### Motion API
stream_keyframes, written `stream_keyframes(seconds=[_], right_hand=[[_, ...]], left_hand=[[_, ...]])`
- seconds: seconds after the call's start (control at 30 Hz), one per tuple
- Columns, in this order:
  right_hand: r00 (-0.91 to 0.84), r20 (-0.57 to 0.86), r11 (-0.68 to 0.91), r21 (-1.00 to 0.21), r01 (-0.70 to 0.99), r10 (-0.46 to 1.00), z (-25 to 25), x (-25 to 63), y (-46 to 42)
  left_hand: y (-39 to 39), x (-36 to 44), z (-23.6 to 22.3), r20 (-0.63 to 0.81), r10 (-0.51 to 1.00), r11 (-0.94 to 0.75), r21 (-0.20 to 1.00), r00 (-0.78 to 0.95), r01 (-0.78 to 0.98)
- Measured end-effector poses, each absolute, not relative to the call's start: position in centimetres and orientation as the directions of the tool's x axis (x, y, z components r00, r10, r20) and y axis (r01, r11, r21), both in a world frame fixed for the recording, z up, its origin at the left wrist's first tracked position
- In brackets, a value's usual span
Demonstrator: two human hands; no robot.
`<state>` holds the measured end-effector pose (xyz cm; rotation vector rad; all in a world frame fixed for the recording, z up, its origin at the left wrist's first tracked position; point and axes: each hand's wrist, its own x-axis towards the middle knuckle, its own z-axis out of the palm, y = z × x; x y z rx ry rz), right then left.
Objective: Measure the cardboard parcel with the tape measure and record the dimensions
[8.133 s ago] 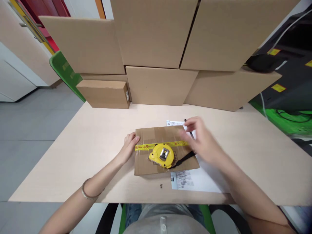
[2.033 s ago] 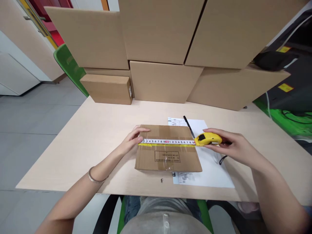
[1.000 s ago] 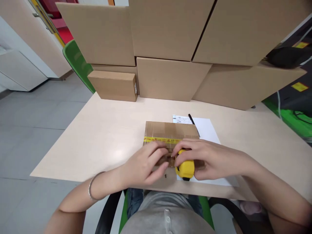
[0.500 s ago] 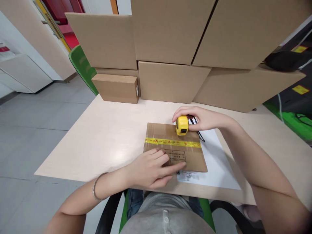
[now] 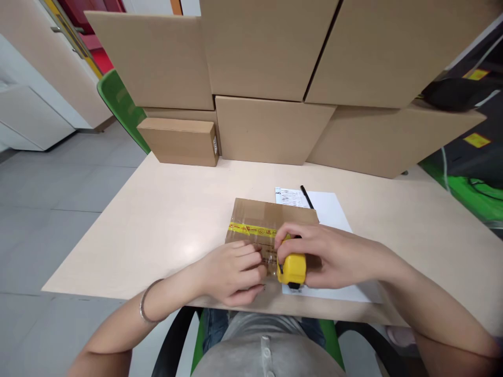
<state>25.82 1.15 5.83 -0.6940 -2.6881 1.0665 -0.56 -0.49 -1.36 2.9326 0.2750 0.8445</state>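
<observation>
A small flat cardboard box with yellow printed tape across it lies in front of me. My right hand is closed around a yellow tape measure, held over the box's near right part. My left hand lies at the box's near left side, fingers curled in towards the tape measure. Its fingertips are partly hidden, and whatever they may pinch does not show. Under the box is a white sheet of paper, printed at its far left corner. A black pen lies across the sheet's far end.
Large cardboard boxes are stacked along the table's far side. A smaller brown box stands before them at the left. The pale table ends at its near edge by my lap. Behind the far left corner is a green chair.
My right hand has brought the tape measure from the box's far edge towards me, uncovering the pen. My left hand's outstretched index finger has curled in.
</observation>
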Motion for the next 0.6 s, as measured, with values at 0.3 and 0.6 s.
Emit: stream_keyframes(seconds=[0.3,0.6], right_hand=[[-0.878,0.020,0.630,-0.705,0.327,0.478,6.5,26.3,6.9],[-0.734,-0.020,0.543,-0.659,0.520,0.679,5.9,27.8,14.8]], left_hand=[[-1.0,-0.7,-0.5,0.355,0.247,-0.965,0.177,0.901,0.195],[-1.2,-0.5,-0.9,0.373,0.261,-0.963,0.167,0.890,0.212]])
